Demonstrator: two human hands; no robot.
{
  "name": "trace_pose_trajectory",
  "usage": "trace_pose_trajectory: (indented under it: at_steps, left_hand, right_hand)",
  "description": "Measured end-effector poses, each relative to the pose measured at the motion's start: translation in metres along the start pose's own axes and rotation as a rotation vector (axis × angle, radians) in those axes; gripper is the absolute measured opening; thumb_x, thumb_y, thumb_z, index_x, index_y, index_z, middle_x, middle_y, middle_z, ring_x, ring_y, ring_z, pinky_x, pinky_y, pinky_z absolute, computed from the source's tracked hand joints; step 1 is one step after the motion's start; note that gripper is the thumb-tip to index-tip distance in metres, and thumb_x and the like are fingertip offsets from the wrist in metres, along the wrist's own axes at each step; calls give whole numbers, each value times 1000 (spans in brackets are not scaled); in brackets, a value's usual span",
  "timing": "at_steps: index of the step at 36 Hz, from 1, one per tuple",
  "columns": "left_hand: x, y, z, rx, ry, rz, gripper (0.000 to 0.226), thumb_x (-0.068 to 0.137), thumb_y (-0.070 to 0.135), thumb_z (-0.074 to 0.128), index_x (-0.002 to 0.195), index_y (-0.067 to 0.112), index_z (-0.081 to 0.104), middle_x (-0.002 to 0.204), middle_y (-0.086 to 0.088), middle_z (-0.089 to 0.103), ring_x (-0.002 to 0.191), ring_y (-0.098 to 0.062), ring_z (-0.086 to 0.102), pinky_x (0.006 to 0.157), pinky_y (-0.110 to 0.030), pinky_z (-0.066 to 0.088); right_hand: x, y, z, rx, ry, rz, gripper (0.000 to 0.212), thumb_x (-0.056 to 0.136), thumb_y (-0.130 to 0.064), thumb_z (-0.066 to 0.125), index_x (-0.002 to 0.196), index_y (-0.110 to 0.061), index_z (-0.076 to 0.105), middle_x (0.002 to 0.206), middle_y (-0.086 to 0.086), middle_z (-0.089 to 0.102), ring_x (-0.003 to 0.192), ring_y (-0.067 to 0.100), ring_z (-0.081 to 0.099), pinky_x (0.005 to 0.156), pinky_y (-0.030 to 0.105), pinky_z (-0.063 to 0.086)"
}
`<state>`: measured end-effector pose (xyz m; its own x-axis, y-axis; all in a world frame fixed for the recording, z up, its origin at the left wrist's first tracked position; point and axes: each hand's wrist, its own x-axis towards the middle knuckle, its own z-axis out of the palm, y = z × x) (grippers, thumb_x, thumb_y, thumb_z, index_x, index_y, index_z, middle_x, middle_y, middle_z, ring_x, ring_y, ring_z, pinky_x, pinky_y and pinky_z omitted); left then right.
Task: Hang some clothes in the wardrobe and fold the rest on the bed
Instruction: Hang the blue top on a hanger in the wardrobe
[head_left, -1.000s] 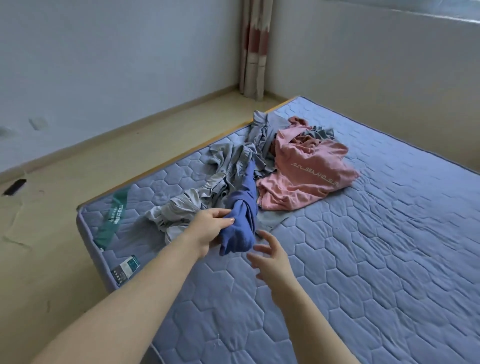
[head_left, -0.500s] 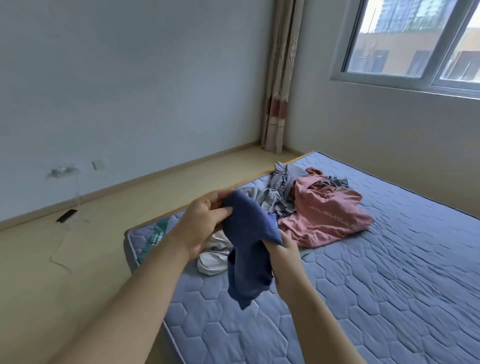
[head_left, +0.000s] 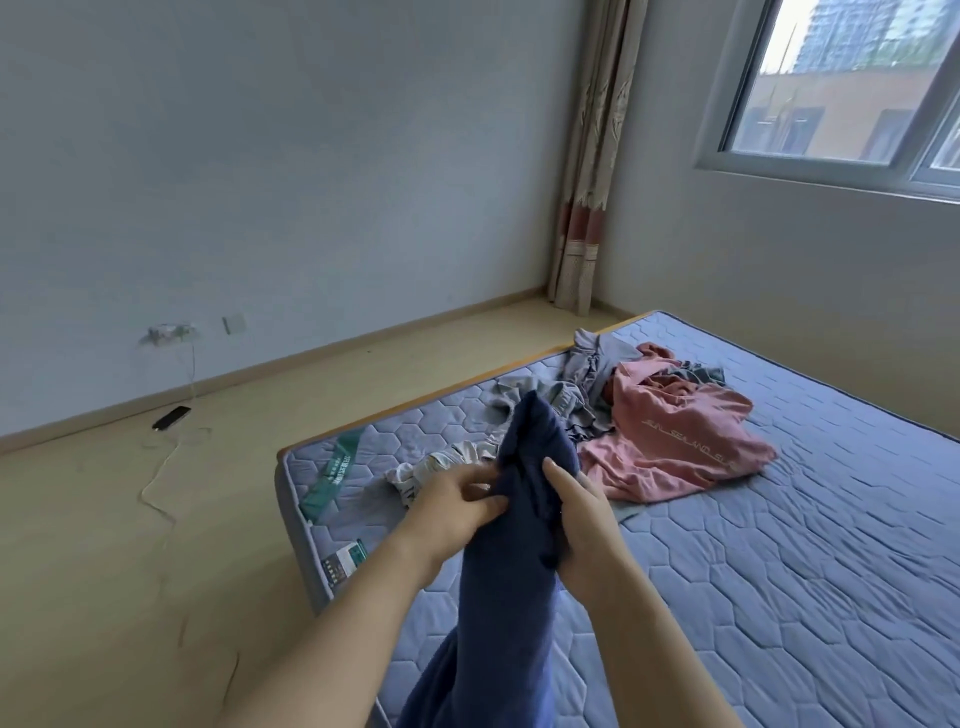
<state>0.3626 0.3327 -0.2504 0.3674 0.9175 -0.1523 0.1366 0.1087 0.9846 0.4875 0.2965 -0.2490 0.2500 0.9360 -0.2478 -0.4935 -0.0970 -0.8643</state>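
Both hands are closed on a dark blue garment (head_left: 524, 545), held up in the air over the near left part of the mattress (head_left: 779, 571). The left hand (head_left: 457, 504) pinches a fold of the cloth between thumb and fingers at the garment's left edge. The right hand (head_left: 576, 519) has its fingers curled round the bunched cloth on the other side. The garment rises to a rounded peak above the hands and hangs down between the two forearms, out of view at the bottom edge.

The other clothes lie on the far left part of the quilted blue-grey mattress. A pink top (head_left: 680, 441) with pale lettering lies crumpled to the right, a tangle of grey clothes (head_left: 571, 400) touches its left side, and a pale crumpled piece (head_left: 441, 465) lies nearer, just behind the left hand.

On the wooden floor (head_left: 130, 545) to the left lies a small black object (head_left: 171, 417) by the skirting board, with a thin pale cable (head_left: 166, 467) trailing near it. A patterned curtain (head_left: 592, 156) hangs in the far corner, beside a window (head_left: 857, 78).
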Motion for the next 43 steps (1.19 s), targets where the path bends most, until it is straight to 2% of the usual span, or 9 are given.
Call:
trace_pose_trajectory:
  at_steps: [5,10,14,18,22,26,32,39,43]
  left_hand:
    - [10,-5,8,-227,156,-64,19,89,-2,56,84,15,65,84,-4,66,81,-17,60,72,-25,49]
    - [15,3,9,-476,207,-57,17,92,-1,51,84,9,63,81,-8,65,75,-16,61,67,-23,50]
    - [19,0,4,-476,323,-42,17,91,0,53,83,11,63,83,-8,65,78,-17,59,69,-25,48]
    - [16,0,2,-533,360,-57,18,92,0,51,82,11,61,78,-8,63,76,-20,59,63,-25,50]
    - [10,4,1,-599,283,-51,18,93,-3,47,83,7,58,74,-11,62,62,-15,62,51,-20,52]
    - [5,1,-4,-479,203,-55,23,94,-4,45,81,6,60,65,-8,64,53,-10,62,49,-19,50]
    - [5,-16,-17,-203,294,-84,24,94,1,49,83,16,64,78,-6,64,75,-21,56,77,-38,48]
    - [12,-32,-27,90,484,-45,20,92,5,50,102,12,66,92,0,65,90,-19,57,86,-32,48]
    - [10,-23,-18,279,179,234,52,83,-5,59,121,29,49,131,3,45,123,-11,42,101,-19,32]
  right_hand:
    - [4,4,-9,-149,-60,65,31,88,-14,63,117,-8,52,105,18,66,86,23,66,56,27,53]
    - [10,7,-16,-520,-76,107,44,82,-27,71,119,-9,54,110,11,65,98,22,65,85,41,55]
    - [12,8,-17,-552,-103,57,22,83,-23,70,98,-8,64,88,10,68,78,20,65,68,33,53]
    - [11,11,-11,-211,-93,162,20,95,-22,53,83,-7,58,64,11,57,46,16,52,41,23,41]
    - [12,20,-2,-193,-107,153,20,96,-27,51,96,-9,60,80,15,59,65,23,58,56,29,46]
    - [10,23,4,-390,-143,22,13,89,-16,61,101,-9,60,100,17,67,96,28,64,88,45,52]
    - [15,23,2,-318,-11,-24,11,92,-11,56,83,-12,63,80,12,62,79,22,55,71,34,42]
    - [16,18,0,-225,22,-81,23,93,-3,47,85,-14,66,86,10,66,82,21,60,78,36,49]
    - [14,19,6,-445,-65,-149,30,89,4,50,74,-18,65,71,1,63,71,13,57,69,25,47]
